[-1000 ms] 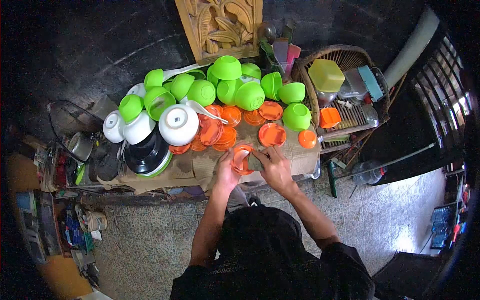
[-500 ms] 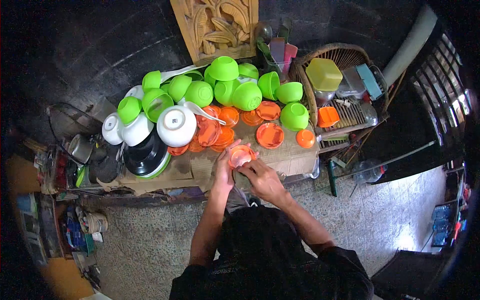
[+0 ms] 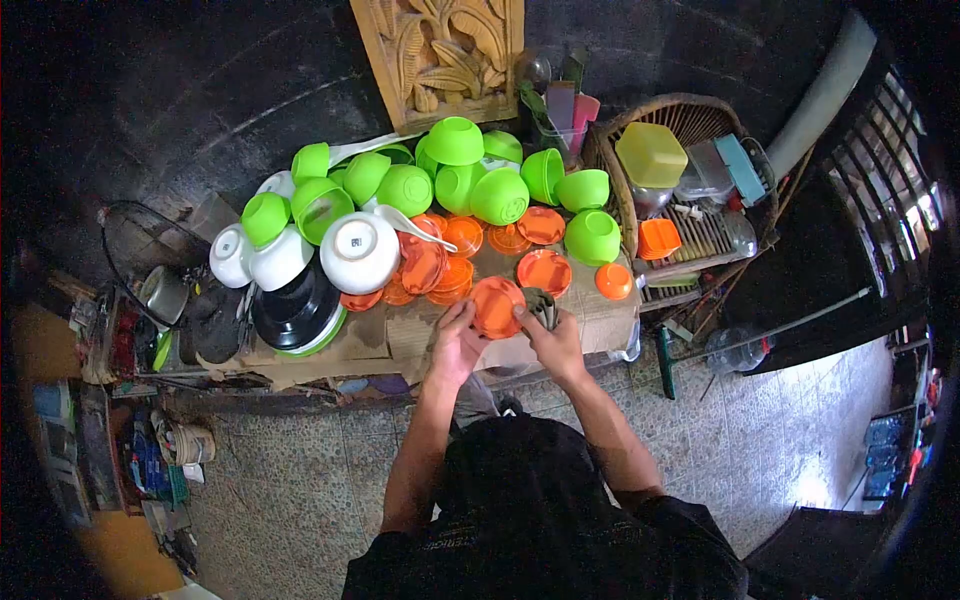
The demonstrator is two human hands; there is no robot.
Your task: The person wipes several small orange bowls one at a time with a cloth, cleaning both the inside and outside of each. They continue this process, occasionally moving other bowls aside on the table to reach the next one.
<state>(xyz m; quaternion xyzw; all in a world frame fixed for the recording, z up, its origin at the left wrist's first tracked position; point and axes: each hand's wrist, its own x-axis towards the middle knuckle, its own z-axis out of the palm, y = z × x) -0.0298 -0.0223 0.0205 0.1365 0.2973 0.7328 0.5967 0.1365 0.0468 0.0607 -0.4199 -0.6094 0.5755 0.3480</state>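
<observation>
Between my two hands is a round orange lid (image 3: pixel 497 307), held up over the front part of the cardboard-covered table (image 3: pixel 410 338). The fingers of my left hand (image 3: pixel 458 345) pinch its left edge. My right hand (image 3: pixel 552 340) grips the right edge with the thumb and also has a crumpled dark cloth (image 3: pixel 541 306) in its fingers. Behind the lid, more orange lids (image 3: pixel 544 272) lie on the cardboard, some stacked. Several green bowls (image 3: pixel 500 197) are piled further back. White bowls (image 3: pixel 359 252) rest upside down at the left, beside and on black plates (image 3: pixel 295 305).
A wicker rack (image 3: pixel 612 170) at the right holds a yellow container (image 3: pixel 651 155) and an orange square container (image 3: pixel 658 239). A carved wooden panel (image 3: pixel 445 60) stands against the dark wall. Metal pots (image 3: pixel 162 296) are at the far left. Below is a tiled floor (image 3: pixel 300 480).
The lid has been tilted up, its broad face now showing. My right hand has moved from the lid's middle to its right edge, and the dark cloth has come into clearer view.
</observation>
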